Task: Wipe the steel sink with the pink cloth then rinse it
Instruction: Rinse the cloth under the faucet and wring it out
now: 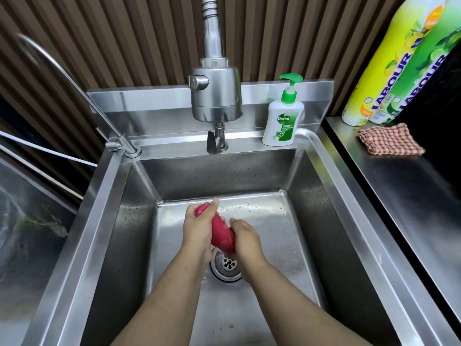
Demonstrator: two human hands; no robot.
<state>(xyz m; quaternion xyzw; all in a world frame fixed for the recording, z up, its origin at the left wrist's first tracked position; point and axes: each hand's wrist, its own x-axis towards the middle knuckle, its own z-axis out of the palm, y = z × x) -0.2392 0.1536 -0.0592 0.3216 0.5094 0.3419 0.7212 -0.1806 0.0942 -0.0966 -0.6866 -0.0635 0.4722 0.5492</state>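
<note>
Pink cloth (pixel 222 233) tight in both hands (pixel 199 227) (pixel 247 239)

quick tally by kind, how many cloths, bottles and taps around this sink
cloths: 2 (pink cloth, checked cloth)
bottles: 3 (Dettol pump bottle, yellow bottle, green bottle)
taps: 2 (big spray tap, thin gooseneck tap)
total: 7

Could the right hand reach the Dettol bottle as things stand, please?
Probably yes: the way from the right hand up to the Dettol bottle looks free, though it now grips the pink cloth.
</note>
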